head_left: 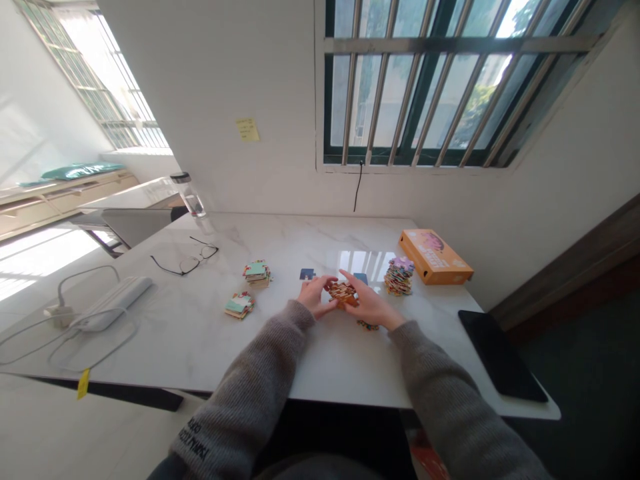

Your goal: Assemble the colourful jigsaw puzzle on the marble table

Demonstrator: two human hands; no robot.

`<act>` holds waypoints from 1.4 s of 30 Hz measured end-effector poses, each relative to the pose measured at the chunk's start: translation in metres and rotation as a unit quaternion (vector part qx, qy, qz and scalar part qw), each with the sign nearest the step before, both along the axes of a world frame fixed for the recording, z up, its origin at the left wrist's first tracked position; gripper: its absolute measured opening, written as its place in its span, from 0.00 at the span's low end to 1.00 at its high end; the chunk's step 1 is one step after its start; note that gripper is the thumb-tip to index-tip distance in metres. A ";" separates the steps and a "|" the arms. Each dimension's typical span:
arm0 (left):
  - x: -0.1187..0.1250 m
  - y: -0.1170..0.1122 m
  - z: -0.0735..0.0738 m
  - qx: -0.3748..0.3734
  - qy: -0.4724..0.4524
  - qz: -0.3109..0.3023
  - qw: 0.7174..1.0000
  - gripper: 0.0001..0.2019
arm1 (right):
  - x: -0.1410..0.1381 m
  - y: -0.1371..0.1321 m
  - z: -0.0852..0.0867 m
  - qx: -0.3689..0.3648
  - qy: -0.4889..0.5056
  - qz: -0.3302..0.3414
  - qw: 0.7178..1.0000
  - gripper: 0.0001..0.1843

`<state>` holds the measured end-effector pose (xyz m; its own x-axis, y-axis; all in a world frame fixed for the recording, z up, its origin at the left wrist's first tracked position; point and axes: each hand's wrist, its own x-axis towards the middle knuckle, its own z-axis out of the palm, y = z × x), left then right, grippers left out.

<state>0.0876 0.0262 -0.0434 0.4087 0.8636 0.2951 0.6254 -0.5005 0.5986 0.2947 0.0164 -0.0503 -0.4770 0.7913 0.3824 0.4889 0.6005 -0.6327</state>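
Observation:
Between my two hands is a stack of jigsaw puzzle pieces (343, 293), brown and orange in colour. My left hand (317, 296) grips the stack's left side with thumb and fingers. My right hand (369, 303) closes on it from the right. Just beyond my fingers lie a dark blue puzzle piece (307, 274) and a blue piece (360, 277), the latter partly covered by my right hand. Below my right wrist some colourful pieces (368, 325) show, mostly hidden. A tall pile of pieces (399, 276) stands to the right, with a purple one on top.
Two piles of green-topped pieces (257, 273) (239, 305) sit to the left. Eyeglasses (186, 263), a power strip (114, 305) with cables and a bottle (189, 195) are farther left. An orange box (435, 257) and a black tablet (500, 357) lie right, near the table's edge.

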 end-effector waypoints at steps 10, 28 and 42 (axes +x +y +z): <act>0.001 0.000 -0.005 -0.044 0.120 0.024 0.992 0.25 | -0.004 0.005 -0.007 0.034 -0.047 0.001 0.998 0.34; 0.006 -0.011 -0.006 -0.030 0.218 -0.001 0.975 0.33 | -0.009 -0.006 -0.011 -0.028 -0.129 0.004 0.991 0.50; 0.001 -0.002 -0.009 -0.014 0.116 -0.003 0.993 0.31 | -0.002 0.001 -0.018 -0.022 -0.030 0.006 0.999 0.46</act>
